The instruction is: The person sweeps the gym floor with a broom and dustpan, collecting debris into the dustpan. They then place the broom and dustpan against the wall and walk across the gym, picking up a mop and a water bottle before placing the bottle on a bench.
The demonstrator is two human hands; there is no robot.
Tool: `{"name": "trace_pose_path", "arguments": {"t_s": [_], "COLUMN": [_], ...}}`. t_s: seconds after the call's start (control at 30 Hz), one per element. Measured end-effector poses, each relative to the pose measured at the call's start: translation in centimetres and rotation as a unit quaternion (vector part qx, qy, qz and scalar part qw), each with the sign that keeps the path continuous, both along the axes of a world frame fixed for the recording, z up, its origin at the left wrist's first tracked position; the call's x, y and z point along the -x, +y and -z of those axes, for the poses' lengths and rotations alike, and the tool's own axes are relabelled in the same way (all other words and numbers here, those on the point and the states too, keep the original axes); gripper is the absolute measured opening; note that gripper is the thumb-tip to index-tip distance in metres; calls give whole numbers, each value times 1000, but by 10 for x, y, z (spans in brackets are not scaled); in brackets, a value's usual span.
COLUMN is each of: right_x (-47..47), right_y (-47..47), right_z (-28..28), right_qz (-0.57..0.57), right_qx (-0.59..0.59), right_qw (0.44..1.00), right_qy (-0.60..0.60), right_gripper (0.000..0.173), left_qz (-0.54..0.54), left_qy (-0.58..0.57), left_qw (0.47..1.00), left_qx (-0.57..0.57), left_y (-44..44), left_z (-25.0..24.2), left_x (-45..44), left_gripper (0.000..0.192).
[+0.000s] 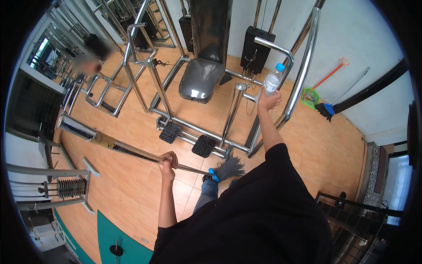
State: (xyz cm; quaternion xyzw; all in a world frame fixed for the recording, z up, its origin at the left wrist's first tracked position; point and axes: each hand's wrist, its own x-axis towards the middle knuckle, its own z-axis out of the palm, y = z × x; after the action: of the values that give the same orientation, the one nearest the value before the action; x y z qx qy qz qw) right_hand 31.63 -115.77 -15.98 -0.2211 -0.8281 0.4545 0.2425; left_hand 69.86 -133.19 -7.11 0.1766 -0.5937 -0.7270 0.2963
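My left hand is closed around the metal handle of a broom. The handle slants from the upper left down to a blue head with dark grey bristles at the floor, beside my foot. In my right hand is a clear plastic water bottle with a blue cap, tilted slightly. That hand is held out by the chrome frame of an exercise machine. The machine's padded seat is wrapped in clear plastic, and two black foot plates sit low at its front.
A green dustpan with an orange handle and another broom lean at the right wall. A weight stack machine stands left, near a green mat with a weight plate. A person appears at upper left.
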Motion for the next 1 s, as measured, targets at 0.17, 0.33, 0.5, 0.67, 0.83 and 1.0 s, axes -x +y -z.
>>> {"name": "trace_pose_path", "arguments": {"t_s": [0.17, 0.33, 0.5, 0.67, 0.83, 1.0], "right_x": [1, -13, -37, -38, -37, 2], "right_y": [2, -4, -34, -84, -161, -245], "right_z": [-5, 1, -14, 4, 22, 85], "right_qz": [-39, -163, -258, -344, -443, -446], "right_qx": [-45, -32, -10, 92, 141, 163], "right_qw": [998, 981, 951, 918, 880, 877], "right_qy": [-16, 95, 169, 176, 96, 70], "right_gripper": [56, 48, 50, 50, 53, 49], "left_qz": [-10, -13, -25, -24, -8, 66], "left_qy": [6, 6, -4, 2, -11, -15], "left_qw": [1000, 1000, 1000, 1000, 999, 993], "left_qx": [-6, -9, -2, -19, -44, -97], "left_y": [-1, -3, -19, -70, -126, -171], "left_z": [-2, 0, 0, 8, 27, 41], "left_x": [-1, -8, -12, 8, 38, 67], "left_gripper": [31, 30, 29, 30, 35, 31]}}
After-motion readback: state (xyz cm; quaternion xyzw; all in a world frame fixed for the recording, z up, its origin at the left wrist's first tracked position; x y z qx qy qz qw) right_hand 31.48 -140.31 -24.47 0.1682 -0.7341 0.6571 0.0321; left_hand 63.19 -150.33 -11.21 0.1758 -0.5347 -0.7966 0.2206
